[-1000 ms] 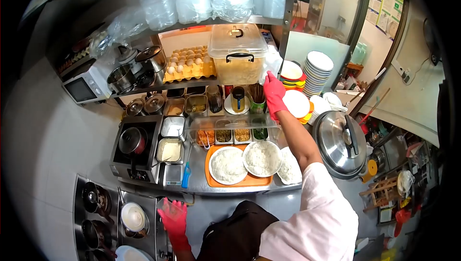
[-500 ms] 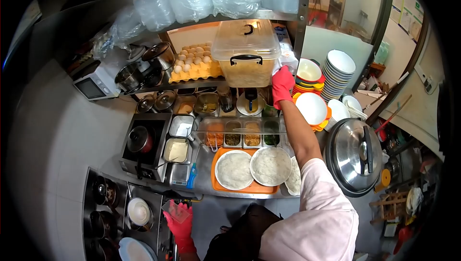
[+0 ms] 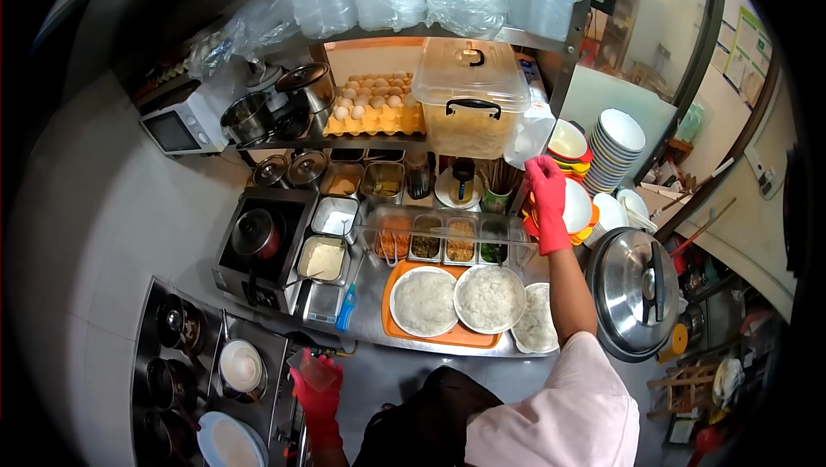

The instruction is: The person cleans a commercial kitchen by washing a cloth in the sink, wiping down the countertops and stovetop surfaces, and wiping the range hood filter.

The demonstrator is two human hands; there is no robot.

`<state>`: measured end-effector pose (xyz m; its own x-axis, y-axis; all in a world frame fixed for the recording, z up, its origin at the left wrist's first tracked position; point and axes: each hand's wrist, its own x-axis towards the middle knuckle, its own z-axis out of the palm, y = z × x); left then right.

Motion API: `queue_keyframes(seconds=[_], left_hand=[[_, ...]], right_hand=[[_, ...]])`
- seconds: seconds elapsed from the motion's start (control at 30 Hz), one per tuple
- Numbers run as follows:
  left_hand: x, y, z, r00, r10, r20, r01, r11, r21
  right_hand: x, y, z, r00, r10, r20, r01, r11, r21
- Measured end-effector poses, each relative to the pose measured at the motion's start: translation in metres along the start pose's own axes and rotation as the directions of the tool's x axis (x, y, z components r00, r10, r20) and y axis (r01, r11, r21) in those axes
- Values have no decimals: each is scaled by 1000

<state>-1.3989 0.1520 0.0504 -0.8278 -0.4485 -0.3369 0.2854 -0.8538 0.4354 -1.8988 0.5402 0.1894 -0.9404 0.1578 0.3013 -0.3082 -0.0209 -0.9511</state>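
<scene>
My left hand (image 3: 317, 385), in a pink rubber glove, is closed around a small clear plastic container (image 3: 318, 371) low over the aisle, beside the stove. My right hand (image 3: 549, 200), gloved the same, is raised in front of the shelf with its fingers pinched together. Whatever lies between those fingers is too small to make out. Just left of its fingertips, a whitish plastic packet (image 3: 529, 136) hangs at the shelf edge beside a large clear lidded box (image 3: 473, 114). Stacked bowls (image 3: 578, 209) stand behind the right hand.
An orange tray (image 3: 443, 340) bears two plates of white food (image 3: 423, 302); another such dish (image 3: 538, 321) is alongside. Behind are metal tubs of toppings (image 3: 460, 242). A big lidded pot (image 3: 635, 295) stands right, an egg tray (image 3: 374, 123) on the shelf, pans (image 3: 181, 329) at left.
My right hand has drawn back from the packet on the shelf, down and to the right. My left hand keeps the clear container in about the same place. The camera view has shifted slightly.
</scene>
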Motion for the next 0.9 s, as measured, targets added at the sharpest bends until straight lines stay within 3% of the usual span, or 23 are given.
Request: queue_keyframes(seconds=[0.03, 0.13, 0.17, 0.27, 0.37, 0.5, 0.63, 0.77, 0.9], left_hand=[[2, 1, 1, 999, -21, 27, 21, 1000, -7], [7, 1, -15, 996, -84, 13, 85, 996, -39], [12, 1, -16, 995, -98, 14, 99, 995, -19], [26, 1, -22, 992, -109, 59, 107, 994, 34], [21, 5, -15, 994, -82, 66, 77, 994, 81], [2, 5, -26, 998, -37, -40, 38, 999, 27], [-20, 3, -26, 992, 2, -124, -8, 999, -51], [-35, 0, -31, 974, 18, -227, -31, 998, -54], [-34, 1, -25, 980, 33, -196, -39, 999, -30]], right_hand=[[-5, -6, -3, 1000, -9, 27, 8, 999, 42], [-6, -23, 2, 1000, 11, -22, -14, 991, -134], [3, -13, 8, 1000, 0, -2, 0, 995, -104], [21, -1, 36, 999, -26, -28, 11, 905, -426], [64, 48, 48, 868, -464, -178, 113, 533, -838], [89, 42, 59, 913, -273, -302, -115, 538, -835], [103, 57, 68, 880, -309, -360, -144, 549, -824], [101, 61, 70, 878, -314, -361, -96, 624, -776], [95, 74, 57, 835, -390, -388, 20, 726, -687]])
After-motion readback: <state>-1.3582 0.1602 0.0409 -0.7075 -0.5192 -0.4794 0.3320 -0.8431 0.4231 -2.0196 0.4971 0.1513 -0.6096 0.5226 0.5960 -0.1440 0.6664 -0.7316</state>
